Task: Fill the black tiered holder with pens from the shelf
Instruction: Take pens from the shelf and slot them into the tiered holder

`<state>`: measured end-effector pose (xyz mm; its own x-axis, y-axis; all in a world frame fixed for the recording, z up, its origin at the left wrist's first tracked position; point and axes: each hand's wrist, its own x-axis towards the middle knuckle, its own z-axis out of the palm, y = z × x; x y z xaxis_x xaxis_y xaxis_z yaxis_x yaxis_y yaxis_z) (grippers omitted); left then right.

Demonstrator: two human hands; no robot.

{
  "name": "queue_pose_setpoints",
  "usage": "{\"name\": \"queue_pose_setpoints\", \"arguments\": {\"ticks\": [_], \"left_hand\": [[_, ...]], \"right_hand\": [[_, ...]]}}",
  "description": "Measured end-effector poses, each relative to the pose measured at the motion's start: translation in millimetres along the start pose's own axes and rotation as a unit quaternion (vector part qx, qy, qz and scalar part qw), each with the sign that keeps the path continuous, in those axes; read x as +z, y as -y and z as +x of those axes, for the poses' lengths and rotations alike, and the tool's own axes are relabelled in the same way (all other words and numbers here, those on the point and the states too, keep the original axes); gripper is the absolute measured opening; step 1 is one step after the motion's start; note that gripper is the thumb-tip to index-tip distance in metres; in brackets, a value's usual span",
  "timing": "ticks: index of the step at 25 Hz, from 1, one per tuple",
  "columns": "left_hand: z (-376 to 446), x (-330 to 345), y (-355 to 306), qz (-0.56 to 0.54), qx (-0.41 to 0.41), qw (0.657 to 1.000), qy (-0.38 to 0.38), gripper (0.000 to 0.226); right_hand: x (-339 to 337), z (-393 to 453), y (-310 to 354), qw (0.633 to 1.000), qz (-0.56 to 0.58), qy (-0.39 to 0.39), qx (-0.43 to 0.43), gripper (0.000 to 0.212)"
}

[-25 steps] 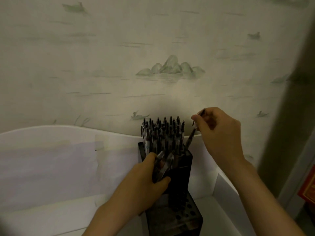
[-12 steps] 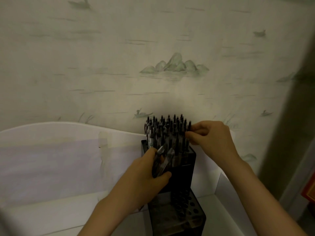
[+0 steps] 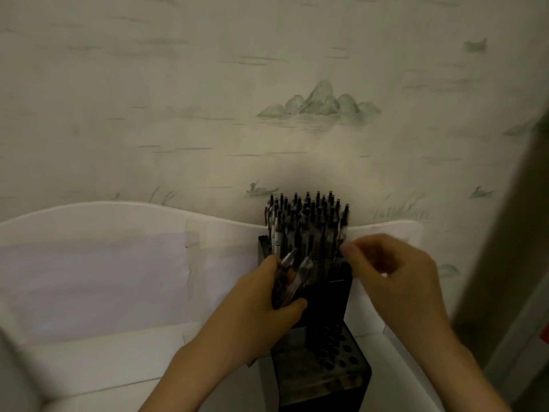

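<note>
The black tiered holder (image 3: pixel 326 295) stands on a white shelf against the wall. Its upper tier is packed with several upright dark pens (image 3: pixel 309 224). Its lower front tier (image 3: pixel 320 373) shows rows of empty round holes. My left hand (image 3: pixel 264 310) grips a small bundle of clear pens (image 3: pixel 292 278) just in front of the upper tier. To the right of the packed pens, my right hand (image 3: pixel 395 278) is blurred, fingers loosely curled, and I see no pen in it.
The white shelf (image 3: pixel 98 358) has a curved white back panel (image 3: pixel 118 233) and a raised right side wall (image 3: pixel 410 367). Patterned wallpaper rises behind it. A dark door frame (image 3: pixel 511 263) runs down the right edge of the view.
My right hand set its pen into the right side of the upper tier, let go and drew back down. The left hand kept its bundle in place.
</note>
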<state>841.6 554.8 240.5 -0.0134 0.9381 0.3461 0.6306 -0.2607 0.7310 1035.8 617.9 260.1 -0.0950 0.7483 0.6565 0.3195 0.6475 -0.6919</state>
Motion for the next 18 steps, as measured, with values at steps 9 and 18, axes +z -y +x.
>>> {"name": "queue_pose_setpoints", "arguments": {"ticks": [9,18], "left_hand": [[-15,2,17,-0.004,-0.029,1.000,-0.007,0.022],[-28,-11,37,0.003,-0.052,0.998,-0.027,0.030]], "right_hand": [[50,-37,8,0.940,0.197,0.168,0.223,0.024],[62,-38,11,0.911,0.276,0.088,0.293,0.007]]}}
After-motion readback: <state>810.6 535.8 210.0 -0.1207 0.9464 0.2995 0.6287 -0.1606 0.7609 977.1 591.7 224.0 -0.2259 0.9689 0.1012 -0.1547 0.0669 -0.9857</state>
